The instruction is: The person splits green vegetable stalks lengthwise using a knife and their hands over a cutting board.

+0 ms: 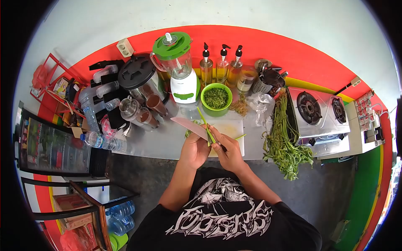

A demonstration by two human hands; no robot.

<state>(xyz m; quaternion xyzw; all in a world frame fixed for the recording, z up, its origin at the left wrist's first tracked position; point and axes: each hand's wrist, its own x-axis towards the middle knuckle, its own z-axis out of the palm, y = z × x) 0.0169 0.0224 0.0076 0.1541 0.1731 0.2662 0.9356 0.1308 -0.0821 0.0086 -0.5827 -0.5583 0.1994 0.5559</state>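
Observation:
A wide-bladed knife [189, 126] points to the left above the counter, its handle hidden at my right hand [229, 151], whose fingers are closed. My left hand [195, 149] is closed about a few green stems [203, 120] that cross the blade between both hands. The fingers overlap, so the exact grip is partly hidden. Below my hands lies a white cutting board [233, 127] with a loose stem piece [240, 137] at its right. Chopped greens [216, 98] fill a green bowl [216, 112] just behind the board.
A bundle of leafy stems [288, 142] hangs over the counter edge, beside a gas stove [320, 111]. A blender [181, 69], several pump bottles [222, 65] and a clear plastic bag [261, 106] stand or lie behind. Brown-filled cups [156, 104] and a water bottle [102, 141] are leftward.

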